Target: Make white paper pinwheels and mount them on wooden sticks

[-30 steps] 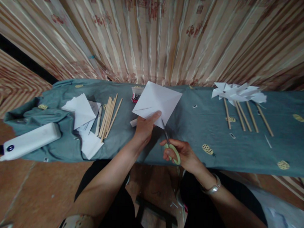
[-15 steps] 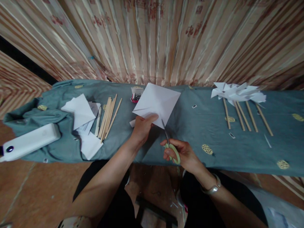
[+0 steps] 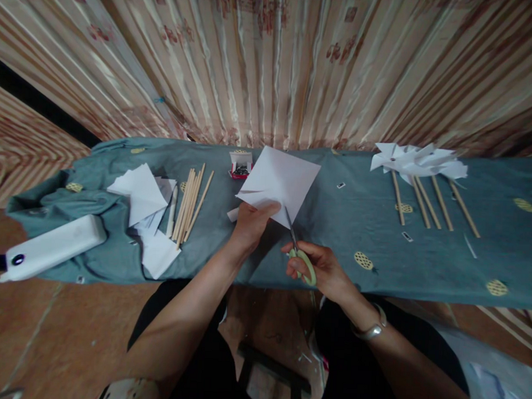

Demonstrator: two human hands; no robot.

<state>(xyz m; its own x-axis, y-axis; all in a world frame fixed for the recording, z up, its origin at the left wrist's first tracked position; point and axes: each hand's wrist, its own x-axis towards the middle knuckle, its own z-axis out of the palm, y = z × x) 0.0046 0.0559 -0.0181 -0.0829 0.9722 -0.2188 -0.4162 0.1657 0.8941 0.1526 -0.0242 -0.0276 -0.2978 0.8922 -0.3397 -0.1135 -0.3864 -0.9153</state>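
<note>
A square sheet of white paper [image 3: 288, 174] is pinched at its near side by my left hand [image 3: 253, 225], thumb on top. One slit runs into the paper from its left corner. My right hand [image 3: 318, 265] is closed around the green handles of a pair of scissors [image 3: 302, 265]. The scissor blades lie at the paper's near corner, their tips just right of my left thumb. Beyond my left hand stands a small red and white box [image 3: 241, 165] with small dark items inside, partly behind the paper.
Several wooden sticks [image 3: 188, 205] and a white pen [image 3: 172, 212] lie left of my hands, beside stacked paper sheets [image 3: 144, 195]. Paper pinwheels on sticks [image 3: 418, 162] rest at the right. A white device [image 3: 57, 247] sits at the far left of the green cloth [image 3: 335, 225].
The paper has shifted slightly right, uncovering more of the small box. The slit at its left corner gapes wider. My right hand and the scissors have hardly moved.
</note>
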